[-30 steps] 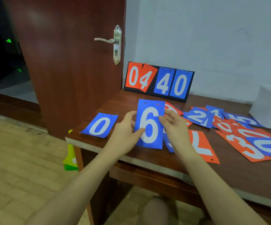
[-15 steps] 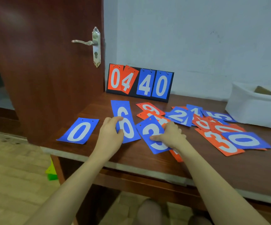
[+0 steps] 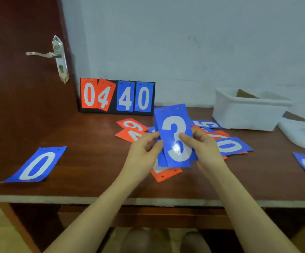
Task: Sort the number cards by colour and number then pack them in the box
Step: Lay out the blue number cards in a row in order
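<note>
two blue cards now stack in both hands, where half a second ago they lay apart on the bench (image 3: 93,172); the left hand (image 3: 144,152) and right hand (image 3: 202,148) each grip the blue 3 card (image 3: 175,136) on top, so blue sorting looks underway.

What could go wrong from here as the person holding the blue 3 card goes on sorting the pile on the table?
1. The blue 3 card fronts a loose fan of blue cards pinched between the left hand and right hand; one might slip out.
2. Red cards and blue ones overlap in the pile, so a card could be missed.
3. The blue 0 card lies near the table edge and could be knocked off.
</note>
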`<move>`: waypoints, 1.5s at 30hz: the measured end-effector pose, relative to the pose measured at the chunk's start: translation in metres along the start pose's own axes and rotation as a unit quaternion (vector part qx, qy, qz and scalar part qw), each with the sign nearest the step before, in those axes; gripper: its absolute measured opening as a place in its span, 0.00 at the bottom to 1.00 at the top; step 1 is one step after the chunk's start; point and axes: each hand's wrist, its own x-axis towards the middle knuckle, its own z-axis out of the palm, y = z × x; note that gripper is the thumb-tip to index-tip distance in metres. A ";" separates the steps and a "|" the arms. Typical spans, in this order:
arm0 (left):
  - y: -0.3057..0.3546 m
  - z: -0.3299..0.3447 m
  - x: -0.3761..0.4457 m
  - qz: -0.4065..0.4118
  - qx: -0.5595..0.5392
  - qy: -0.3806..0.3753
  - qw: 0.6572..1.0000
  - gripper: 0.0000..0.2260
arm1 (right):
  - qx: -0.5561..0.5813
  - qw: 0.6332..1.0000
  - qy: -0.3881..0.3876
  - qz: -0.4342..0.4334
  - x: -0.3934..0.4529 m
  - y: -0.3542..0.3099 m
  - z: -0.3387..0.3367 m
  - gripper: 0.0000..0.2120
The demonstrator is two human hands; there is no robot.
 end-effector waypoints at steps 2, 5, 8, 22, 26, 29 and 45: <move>0.000 0.032 0.002 -0.025 -0.033 0.002 0.999 0.08 | -0.001 1.000 0.025 0.015 -0.005 -0.001 -0.024 0.04; -0.007 0.064 0.003 -0.055 -0.016 0.044 0.997 0.03 | -0.040 0.996 0.082 -0.006 -0.012 0.003 -0.055 0.08; -0.013 0.068 -0.005 -0.049 0.008 0.096 0.994 0.05 | -0.071 0.988 0.126 -0.048 -0.017 0.009 -0.076 0.04; -0.047 -0.049 -0.025 -0.054 0.584 0.088 0.805 0.17 | -0.187 0.981 -0.001 -0.044 -0.001 0.040 -0.006 0.16; -0.030 -0.025 -0.019 0.078 0.563 0.069 0.820 0.15 | -0.208 0.976 0.021 -0.062 -0.004 0.029 -0.022 0.19; -0.018 0.030 -0.017 0.098 0.538 -0.070 0.834 0.16 | -0.240 0.966 0.056 -0.078 -0.010 0.017 -0.052 0.22; -0.035 0.166 0.036 0.010 0.520 -0.288 0.804 0.20 | -0.648 0.746 0.131 0.084 -0.015 0.012 -0.166 0.19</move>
